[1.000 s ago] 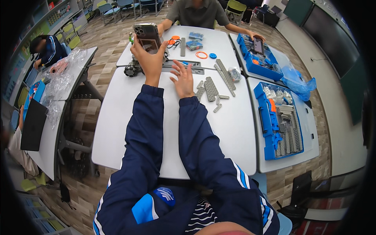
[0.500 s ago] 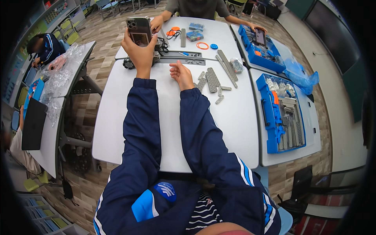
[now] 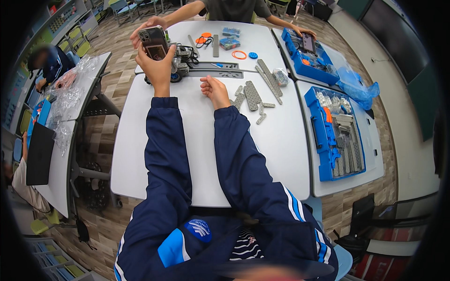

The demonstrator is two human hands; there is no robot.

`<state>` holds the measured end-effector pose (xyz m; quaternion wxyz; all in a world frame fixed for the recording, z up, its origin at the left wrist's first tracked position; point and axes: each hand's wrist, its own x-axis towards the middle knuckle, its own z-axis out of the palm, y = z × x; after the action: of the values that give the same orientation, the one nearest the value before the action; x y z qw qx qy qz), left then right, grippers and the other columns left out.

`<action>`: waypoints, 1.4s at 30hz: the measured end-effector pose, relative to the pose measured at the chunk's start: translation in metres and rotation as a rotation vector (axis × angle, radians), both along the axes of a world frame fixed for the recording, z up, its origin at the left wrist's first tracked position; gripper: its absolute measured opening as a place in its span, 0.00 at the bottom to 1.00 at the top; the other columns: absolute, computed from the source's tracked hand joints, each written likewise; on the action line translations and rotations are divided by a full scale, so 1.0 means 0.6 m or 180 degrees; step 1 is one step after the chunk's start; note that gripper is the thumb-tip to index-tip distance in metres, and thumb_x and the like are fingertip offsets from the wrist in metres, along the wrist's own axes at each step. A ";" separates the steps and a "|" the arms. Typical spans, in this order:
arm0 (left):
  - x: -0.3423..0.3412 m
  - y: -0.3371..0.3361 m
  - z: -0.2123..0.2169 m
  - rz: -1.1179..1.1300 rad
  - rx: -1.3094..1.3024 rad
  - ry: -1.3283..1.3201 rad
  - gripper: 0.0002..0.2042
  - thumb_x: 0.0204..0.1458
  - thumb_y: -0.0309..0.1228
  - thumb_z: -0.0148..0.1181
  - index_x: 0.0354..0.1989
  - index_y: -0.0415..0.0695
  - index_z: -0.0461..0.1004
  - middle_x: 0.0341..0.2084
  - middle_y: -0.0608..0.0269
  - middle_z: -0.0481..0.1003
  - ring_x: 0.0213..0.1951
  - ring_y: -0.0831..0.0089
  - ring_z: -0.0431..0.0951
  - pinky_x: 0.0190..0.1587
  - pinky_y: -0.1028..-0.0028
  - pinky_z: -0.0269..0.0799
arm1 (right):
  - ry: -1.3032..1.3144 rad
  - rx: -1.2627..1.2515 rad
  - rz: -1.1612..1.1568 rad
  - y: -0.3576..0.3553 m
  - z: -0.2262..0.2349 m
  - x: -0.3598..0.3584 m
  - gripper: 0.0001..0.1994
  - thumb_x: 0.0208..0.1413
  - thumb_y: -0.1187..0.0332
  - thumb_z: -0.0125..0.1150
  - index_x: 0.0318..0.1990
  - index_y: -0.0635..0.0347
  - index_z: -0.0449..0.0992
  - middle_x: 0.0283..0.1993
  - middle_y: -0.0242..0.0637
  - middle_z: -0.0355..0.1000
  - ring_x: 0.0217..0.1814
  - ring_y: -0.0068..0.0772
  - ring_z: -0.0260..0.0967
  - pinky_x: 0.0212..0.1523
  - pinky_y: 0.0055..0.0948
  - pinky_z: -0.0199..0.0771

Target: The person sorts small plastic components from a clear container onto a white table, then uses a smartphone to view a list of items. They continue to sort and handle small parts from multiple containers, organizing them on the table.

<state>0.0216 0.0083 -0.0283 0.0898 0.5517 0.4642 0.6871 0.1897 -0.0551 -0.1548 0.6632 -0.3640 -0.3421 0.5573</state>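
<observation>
Your left hand [image 3: 157, 69] clasps the phone [image 3: 155, 45] between its fingers (back facing you) above the surface's [image 3: 133, 140] left edge. Holding it aloft seems the step; the next move likely calls for steadiness. Your right hand's [image 3: 216, 92] fingers curl loosely, apparently empty.

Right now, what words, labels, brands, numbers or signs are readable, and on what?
Jacket badge: white lettering, not copied here.
Red surface, lower right: pale lettering, not copied here.
Left wall panel: letters too blurred to read.
Phone: any print too small to read.
</observation>
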 end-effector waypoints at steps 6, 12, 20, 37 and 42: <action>-0.004 0.016 -0.003 0.0058 0.0373 0.0144 0.50 0.38 0.44 0.82 0.69 0.36 0.61 0.61 0.43 0.61 0.64 0.52 0.66 0.65 0.59 0.65 | -0.0037 -0.0095 -0.0151 0.000 0.002 -0.004 0.18 0.71 0.57 0.54 0.46 0.66 0.80 0.32 0.32 0.75 0.31 0.20 0.71 0.35 0.21 0.74; 0.023 -0.004 0.000 0.0019 0.0416 0.0268 0.50 0.37 0.44 0.82 0.68 0.33 0.63 0.58 0.44 0.65 0.59 0.51 0.72 0.60 0.60 0.71 | -0.0002 -0.0113 -0.0153 -0.002 0.004 -0.005 0.17 0.71 0.58 0.54 0.45 0.66 0.80 0.32 0.32 0.75 0.32 0.20 0.72 0.35 0.20 0.74; 0.063 -0.021 -0.003 -0.0709 0.0419 0.0305 0.47 0.40 0.46 0.81 0.65 0.31 0.67 0.51 0.50 0.73 0.54 0.58 0.75 0.58 0.67 0.70 | 0.0071 -0.0009 -0.0059 0.003 -0.001 -0.002 0.20 0.72 0.55 0.51 0.46 0.67 0.78 0.34 0.35 0.75 0.33 0.23 0.72 0.35 0.22 0.75; 0.024 -0.010 -0.041 -0.4610 -0.1052 -0.2476 0.31 0.72 0.51 0.37 0.69 0.34 0.60 0.57 0.40 0.74 0.57 0.47 0.78 0.57 0.55 0.79 | 0.0119 -0.0094 -0.0064 0.003 0.003 0.000 0.35 0.73 0.40 0.38 0.54 0.69 0.74 0.43 0.47 0.78 0.45 0.36 0.78 0.46 0.33 0.80; 0.023 -0.003 -0.092 -0.4439 -0.1192 -0.2625 0.36 0.65 0.53 0.34 0.69 0.34 0.62 0.59 0.35 0.72 0.53 0.45 0.80 0.54 0.53 0.82 | -0.0112 -0.0001 0.0024 -0.003 0.018 -0.005 0.35 0.70 0.38 0.43 0.55 0.67 0.75 0.45 0.43 0.78 0.43 0.33 0.78 0.43 0.29 0.77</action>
<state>0.0356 0.0066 -0.0833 0.7482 0.3926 0.0524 0.5323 0.1865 -0.0571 -0.1439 0.6550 -0.3725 -0.3550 0.5534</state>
